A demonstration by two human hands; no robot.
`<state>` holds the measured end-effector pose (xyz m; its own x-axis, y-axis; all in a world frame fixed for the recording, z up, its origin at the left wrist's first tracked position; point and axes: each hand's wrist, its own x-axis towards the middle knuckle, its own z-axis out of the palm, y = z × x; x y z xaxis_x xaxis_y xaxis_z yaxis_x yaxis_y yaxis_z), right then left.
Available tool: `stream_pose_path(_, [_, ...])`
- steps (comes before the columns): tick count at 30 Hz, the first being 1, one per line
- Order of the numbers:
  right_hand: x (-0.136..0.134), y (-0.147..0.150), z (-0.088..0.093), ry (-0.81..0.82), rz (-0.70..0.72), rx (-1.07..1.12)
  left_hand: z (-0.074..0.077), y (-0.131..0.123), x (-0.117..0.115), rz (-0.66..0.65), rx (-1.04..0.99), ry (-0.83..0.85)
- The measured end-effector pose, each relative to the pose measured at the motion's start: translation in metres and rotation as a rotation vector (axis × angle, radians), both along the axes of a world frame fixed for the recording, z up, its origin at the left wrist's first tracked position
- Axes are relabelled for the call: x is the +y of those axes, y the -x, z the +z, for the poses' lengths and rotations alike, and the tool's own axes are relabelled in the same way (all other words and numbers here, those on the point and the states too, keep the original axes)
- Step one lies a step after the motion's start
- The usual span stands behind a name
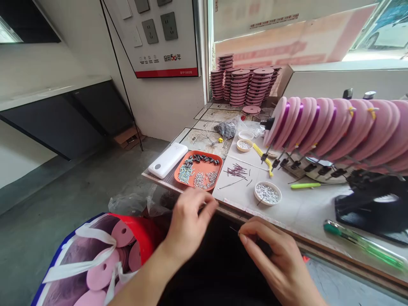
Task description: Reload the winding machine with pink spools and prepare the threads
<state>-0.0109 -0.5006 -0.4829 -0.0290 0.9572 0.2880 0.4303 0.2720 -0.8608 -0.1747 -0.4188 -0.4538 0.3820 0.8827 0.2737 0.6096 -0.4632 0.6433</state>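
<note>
My left hand (190, 226) hovers just in front of the orange tray (180, 178), its thumb and fingers curled together. Whatever it holds, if anything, is hidden. My right hand (276, 248) is closed in a pinch at the table's front edge, with a thin dark strip (234, 229) poking out past the fingertips. In the tray lie black parts (204, 158), small striped pieces (185, 172) and silvery bits (204, 180). Thin dark purple strips (236, 171) are scattered on the board beside it. A round dish (267, 193) of whitish beads stands beyond my right hand.
Pink discs (334, 123) hang in a row on a rack at right. More pink reels (239, 87) are stacked by the window. A white power bank (168, 160), green-handled tool (305, 185) and green cutter (363, 244) lie around. A bag (140, 229) of pink discs stands at lower left.
</note>
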Motion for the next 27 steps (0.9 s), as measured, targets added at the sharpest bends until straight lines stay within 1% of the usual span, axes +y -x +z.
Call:
stream_pose_path(1, [0.003, -0.002, 0.001, -0.029, -0.009, -0.039, 0.002, 0.001, 0.018, 0.061, 0.081, -0.085])
stream_pose_path(2, [0.005, -0.004, 0.002, -0.055, -0.015, -0.069, 0.004, 0.002, 0.036, 0.085, 0.179, -0.115])
stream_pose_path(4, [0.009, -0.008, 0.001, -0.114, -0.017, -0.099, 0.003, 0.001, 0.066, 0.117, 0.363, -0.095])
stream_pose_path(6, [0.012, -0.011, -0.001, -0.144, 0.001, -0.133, 0.000, -0.002, 0.085, 0.115, 0.472, -0.056])
stream_pose_path(8, [0.014, -0.014, -0.002, -0.153, 0.020, -0.174, -0.003, -0.007, 0.092, 0.111, 0.510, -0.040])
stream_pose_path(10, [0.016, -0.014, -0.002, -0.156, 0.025, -0.199, -0.006, -0.013, 0.092, 0.115, 0.525, -0.035])
stream_pose_path(16, [0.019, -0.011, 0.001, -0.181, -0.003, -0.153, -0.008, -0.022, 0.091, 0.088, 0.527, -0.021])
stream_pose_path(20, [0.016, -0.010, -0.004, -0.157, -0.023, -0.100, -0.006, -0.018, 0.091, 0.094, 0.456, -0.023])
stream_pose_path(22, [0.014, -0.009, -0.006, -0.133, -0.035, -0.078, -0.001, -0.014, 0.084, 0.108, 0.410, -0.021])
stream_pose_path(23, [0.013, -0.009, -0.006, -0.123, -0.041, -0.075, 0.002, -0.012, 0.079, 0.106, 0.341, 0.002])
stream_pose_path(24, [0.013, -0.008, -0.005, -0.113, -0.043, -0.080, 0.005, -0.011, 0.071, 0.086, 0.228, 0.059])
stream_pose_path(25, [0.012, -0.008, -0.003, -0.111, -0.050, -0.086, 0.007, -0.010, 0.063, 0.049, 0.076, 0.151])
stream_pose_path(27, [0.012, -0.007, 0.000, -0.116, -0.071, -0.104, 0.011, -0.011, 0.042, -0.038, -0.288, 0.400])
